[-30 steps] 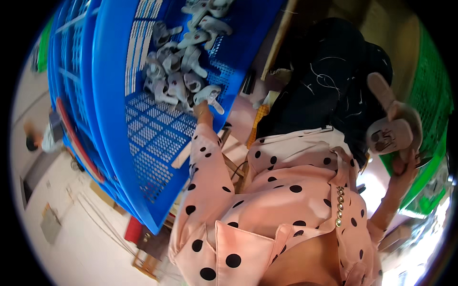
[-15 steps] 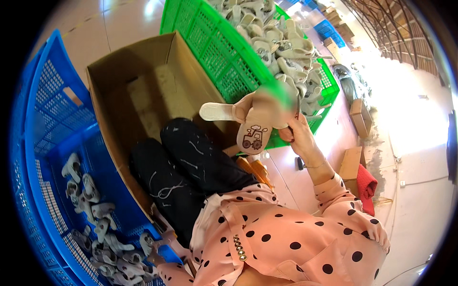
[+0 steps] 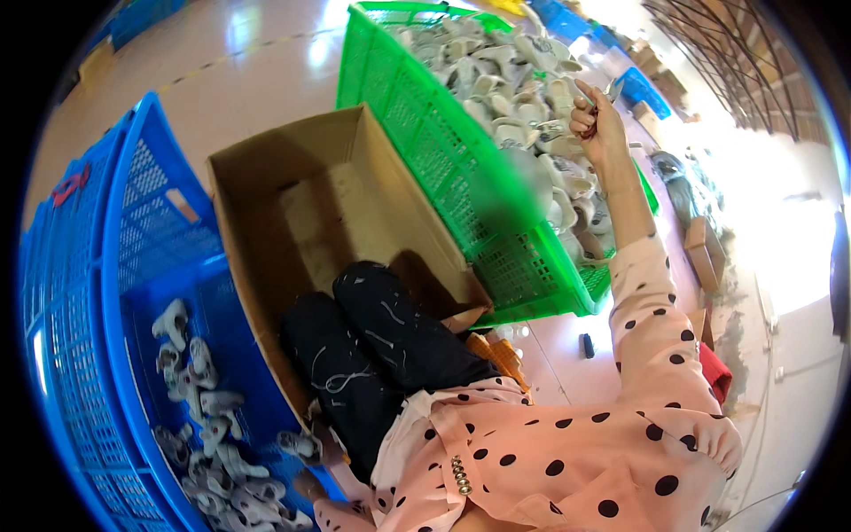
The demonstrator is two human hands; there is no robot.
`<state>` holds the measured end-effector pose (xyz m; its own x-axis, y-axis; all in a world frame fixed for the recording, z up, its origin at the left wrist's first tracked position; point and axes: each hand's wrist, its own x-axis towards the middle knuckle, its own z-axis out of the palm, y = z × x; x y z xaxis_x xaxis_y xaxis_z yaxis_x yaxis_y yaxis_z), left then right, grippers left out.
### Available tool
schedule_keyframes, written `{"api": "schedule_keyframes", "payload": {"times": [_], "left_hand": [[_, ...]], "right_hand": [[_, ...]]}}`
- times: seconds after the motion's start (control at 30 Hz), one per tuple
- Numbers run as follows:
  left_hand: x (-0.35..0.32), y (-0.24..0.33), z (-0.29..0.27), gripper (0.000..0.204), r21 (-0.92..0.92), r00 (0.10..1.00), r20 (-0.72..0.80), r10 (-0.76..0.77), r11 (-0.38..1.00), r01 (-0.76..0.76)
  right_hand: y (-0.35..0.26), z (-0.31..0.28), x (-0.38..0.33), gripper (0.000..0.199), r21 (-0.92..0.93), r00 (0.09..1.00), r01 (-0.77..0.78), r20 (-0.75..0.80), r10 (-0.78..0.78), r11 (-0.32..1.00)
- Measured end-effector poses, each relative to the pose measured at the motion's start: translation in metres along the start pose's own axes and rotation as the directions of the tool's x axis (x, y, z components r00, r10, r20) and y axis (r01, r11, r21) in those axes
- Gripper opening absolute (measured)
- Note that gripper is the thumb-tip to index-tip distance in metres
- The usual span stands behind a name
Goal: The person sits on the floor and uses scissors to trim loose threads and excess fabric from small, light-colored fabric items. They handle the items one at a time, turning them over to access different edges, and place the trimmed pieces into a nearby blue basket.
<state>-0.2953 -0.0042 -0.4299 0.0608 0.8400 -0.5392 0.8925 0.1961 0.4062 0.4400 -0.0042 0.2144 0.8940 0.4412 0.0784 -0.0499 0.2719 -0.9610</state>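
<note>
My right hand (image 3: 596, 122) is stretched out over the green crate (image 3: 496, 257), which is heaped with pale moulded shoe-shaped pieces (image 3: 523, 106). Its fingers are curled together, and a thin grey tool (image 3: 613, 88) sticks out between them. A blurred pale piece (image 3: 507, 182) shows over the crate's near side, apart from the hand. My left hand (image 3: 308, 483) is low in the blue crate (image 3: 133, 266), among grey moulded pieces (image 3: 208, 417). The polka-dot sleeve mostly hides it, so its grip is unclear.
An open cardboard box (image 3: 266, 204) stands between the two crates, with my dark-trousered knees (image 3: 381, 346) against its near corner. Cardboard boxes (image 3: 705, 248) and a red thing (image 3: 714, 372) lie on the shiny floor to the right. More blue crates (image 3: 634, 84) stand farther off.
My head turned from the blue crate toward the green one. The right hand held a pale printed piece half a second ago and has reached farther over the green crate without it.
</note>
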Motion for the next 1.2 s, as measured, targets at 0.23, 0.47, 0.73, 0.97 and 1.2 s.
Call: {"api": "schedule_keyframes", "payload": {"times": [0.23,0.47,0.73,0.97,1.2], "left_hand": [[-0.039,-0.010,0.001,0.060,0.096,0.940,0.128,0.316,0.940,-0.328],[-0.080,0.045,-0.010,0.049,0.055,0.963,-0.261,-0.072,0.995,0.089],[-0.072,0.086,-0.005,0.031,0.429,0.956,-0.099,0.276,0.878,-0.210],[-0.064,0.057,0.016,0.023,0.408,0.960,-0.004,0.278,0.878,-0.253],[-0.130,0.088,-0.133,0.016,-0.794,0.997,-0.073,-0.020,0.607,-0.046]], "right_hand": [[0.117,0.042,-0.175,0.027,-0.459,0.786,-0.043,0.532,0.314,0.887],[0.174,0.010,-0.251,0.023,-0.638,0.736,-0.113,0.461,0.495,0.762],[0.187,-0.003,-0.235,0.020,-0.560,0.713,-0.373,0.338,0.615,0.740],[0.189,0.030,-0.256,0.022,-0.686,0.688,-0.127,0.460,0.562,0.717],[0.172,0.055,-0.275,0.024,-0.663,0.595,-0.028,0.590,0.546,0.748]]}}
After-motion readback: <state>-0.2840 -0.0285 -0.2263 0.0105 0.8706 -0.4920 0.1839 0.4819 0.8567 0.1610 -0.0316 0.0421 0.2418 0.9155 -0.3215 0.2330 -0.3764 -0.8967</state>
